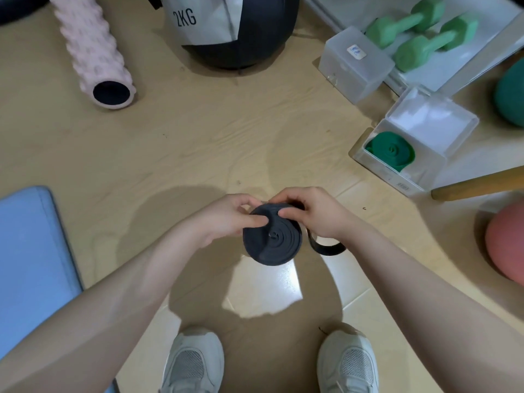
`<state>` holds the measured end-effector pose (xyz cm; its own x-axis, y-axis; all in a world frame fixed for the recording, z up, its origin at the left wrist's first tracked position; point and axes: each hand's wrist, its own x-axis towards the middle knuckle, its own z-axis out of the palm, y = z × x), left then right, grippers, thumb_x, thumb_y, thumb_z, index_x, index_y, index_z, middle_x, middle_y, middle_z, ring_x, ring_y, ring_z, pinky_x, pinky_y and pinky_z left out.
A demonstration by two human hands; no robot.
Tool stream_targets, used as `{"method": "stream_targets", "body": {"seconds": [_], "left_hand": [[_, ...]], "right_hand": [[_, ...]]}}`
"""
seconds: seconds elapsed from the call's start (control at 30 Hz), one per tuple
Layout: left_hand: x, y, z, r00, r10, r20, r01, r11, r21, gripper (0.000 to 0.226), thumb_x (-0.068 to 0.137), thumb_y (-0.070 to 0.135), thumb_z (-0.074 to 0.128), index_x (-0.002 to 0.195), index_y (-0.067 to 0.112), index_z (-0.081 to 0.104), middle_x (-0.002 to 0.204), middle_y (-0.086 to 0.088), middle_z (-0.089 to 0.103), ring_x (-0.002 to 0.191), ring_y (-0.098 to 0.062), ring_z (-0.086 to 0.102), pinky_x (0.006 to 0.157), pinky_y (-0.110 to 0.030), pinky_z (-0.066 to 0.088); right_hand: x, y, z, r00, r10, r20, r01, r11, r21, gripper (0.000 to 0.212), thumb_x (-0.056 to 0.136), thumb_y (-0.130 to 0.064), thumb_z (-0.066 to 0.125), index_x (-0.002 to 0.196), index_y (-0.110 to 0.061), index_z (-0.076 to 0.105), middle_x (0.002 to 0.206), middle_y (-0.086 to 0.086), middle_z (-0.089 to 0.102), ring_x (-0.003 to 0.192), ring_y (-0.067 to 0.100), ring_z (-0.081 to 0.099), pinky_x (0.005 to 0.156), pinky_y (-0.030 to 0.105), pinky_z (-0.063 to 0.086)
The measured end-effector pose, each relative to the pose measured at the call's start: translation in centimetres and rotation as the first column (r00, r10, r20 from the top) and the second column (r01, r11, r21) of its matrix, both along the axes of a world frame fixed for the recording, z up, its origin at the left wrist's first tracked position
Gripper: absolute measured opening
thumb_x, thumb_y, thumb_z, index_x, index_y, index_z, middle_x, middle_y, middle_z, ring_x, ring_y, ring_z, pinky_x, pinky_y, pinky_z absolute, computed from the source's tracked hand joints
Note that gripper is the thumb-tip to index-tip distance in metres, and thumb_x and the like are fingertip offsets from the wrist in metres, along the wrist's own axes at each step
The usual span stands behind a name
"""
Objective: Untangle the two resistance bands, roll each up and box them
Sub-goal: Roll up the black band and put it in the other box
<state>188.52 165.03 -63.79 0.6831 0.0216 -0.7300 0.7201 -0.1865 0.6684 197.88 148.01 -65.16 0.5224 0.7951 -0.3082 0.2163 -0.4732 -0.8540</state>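
Above tan floor (198,143), black band roll (272,239) between both hands' fingers (256,221).

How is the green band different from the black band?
The green band lies in an open clear box; the black band is gripped by the left hand and right hand. Green is fully rolled; black has a loose tail hanging. Both are flat coils.

My forearms are bare, no sleeves, watch or rings visible. I wear pale grey-white trainers (192,364) with mesh toe panels.
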Motion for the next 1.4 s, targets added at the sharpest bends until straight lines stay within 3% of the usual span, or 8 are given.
{"method": "stream_targets", "body": {"seconds": [0.23,0.53,0.8,0.93,1.03,1.13,1.23,1.4], "left_hand": [[0.2,-0.6,-0.9,0.970,0.161,0.183,-0.171,0.984,0.044,0.013,0.087,0.010,0.061,0.095,0.020,0.064,0.083,0.001,0.066,0.064,-0.007,0.057,0.057,-0.019,0.040],[-0.4,1.7,-1.0,0.863,0.463,0.200,-0.465,0.884,-0.040,0.019,0.090,0.009,0.057,0.107,0.017,0.059,0.085,0.005,0.064,0.075,-0.012,0.060,0.064,-0.023,0.050],[-0.4,0.8,-1.5,0.709,0.703,0.049,-0.678,0.699,-0.229,0.021,0.091,0.014,0.057,0.111,0.012,0.058,0.104,-0.006,0.063,0.091,-0.024,0.064,0.066,-0.029,0.055],[-0.7,-1.0,-1.5,0.680,0.721,-0.135,-0.713,0.606,-0.354,0.018,0.093,0.016,0.053,0.110,0.012,0.054,0.107,-0.012,0.062,0.087,-0.027,0.064,0.070,-0.035,0.054],[-1.4,-1.0,-2.0,0.771,0.621,-0.141,-0.624,0.689,-0.369,0.015,0.093,0.014,0.053,0.107,0.014,0.055,0.107,-0.008,0.064,0.092,-0.025,0.064,0.084,-0.037,0.052],[-1.4,1.1,-1.8,0.902,0.429,-0.051,-0.428,0.871,-0.241,0.023,0.087,0.016,0.061,0.107,0.025,0.057,0.107,0.002,0.065,0.098,-0.016,0.062,0.099,-0.038,0.044],[-0.7,1.4,-1.1,0.963,0.268,-0.025,-0.268,0.944,-0.195,0.032,0.085,0.022,0.064,0.115,0.027,0.055,0.107,0.000,0.066,0.096,-0.014,0.064,0.088,-0.029,0.049],[0.1,-0.2,-0.9,0.987,0.149,0.065,-0.144,0.987,-0.076,0.015,0.090,0.012,0.058,0.104,0.019,0.060,0.091,0.002,0.063,0.076,-0.004,0.058,0.063,-0.014,0.045]], "right_hand": [[0.6,0.4,0.7,0.971,-0.190,-0.146,0.195,0.981,0.022,0.020,0.080,-0.014,0.070,0.087,-0.019,0.052,0.075,-0.001,0.064,0.070,0.018,0.061,0.065,0.037,0.049],[-0.6,-1.8,-1.4,0.955,-0.241,-0.172,0.251,0.967,0.042,0.024,0.090,-0.009,0.057,0.098,-0.031,0.057,0.077,-0.005,0.057,0.072,0.007,0.052,0.071,0.020,0.044],[-1.8,0.0,-1.0,0.864,-0.338,-0.373,0.425,0.887,0.182,0.038,0.085,-0.003,0.063,0.118,-0.020,0.051,0.113,-0.010,0.059,0.076,0.005,0.052,0.070,0.016,0.044],[-1.4,0.7,-1.3,0.886,-0.400,-0.236,0.441,0.882,0.162,0.042,0.083,-0.007,0.067,0.117,-0.025,0.051,0.113,-0.011,0.060,0.097,0.005,0.056,0.084,0.026,0.047],[-0.9,0.2,-0.8,0.856,-0.397,-0.329,0.460,0.877,0.139,0.036,0.085,0.001,0.062,0.110,-0.023,0.055,0.105,-0.004,0.061,0.094,0.014,0.057,0.078,0.030,0.053],[-0.8,-0.8,-0.7,0.893,-0.286,-0.348,0.342,0.933,0.113,0.037,0.083,0.007,0.062,0.107,-0.021,0.058,0.100,-0.008,0.062,0.085,-0.001,0.060,0.074,0.020,0.053],[-1.4,-0.9,-1.0,0.934,-0.144,-0.328,0.171,0.984,0.056,0.042,0.081,0.012,0.060,0.111,-0.019,0.059,0.104,-0.009,0.063,0.087,-0.011,0.060,0.086,0.012,0.047],[-1.2,-0.7,-1.0,0.936,-0.140,-0.324,0.172,0.982,0.073,0.043,0.082,0.011,0.060,0.104,-0.026,0.064,0.104,-0.012,0.066,0.096,-0.003,0.062,0.093,0.018,0.047]]}}
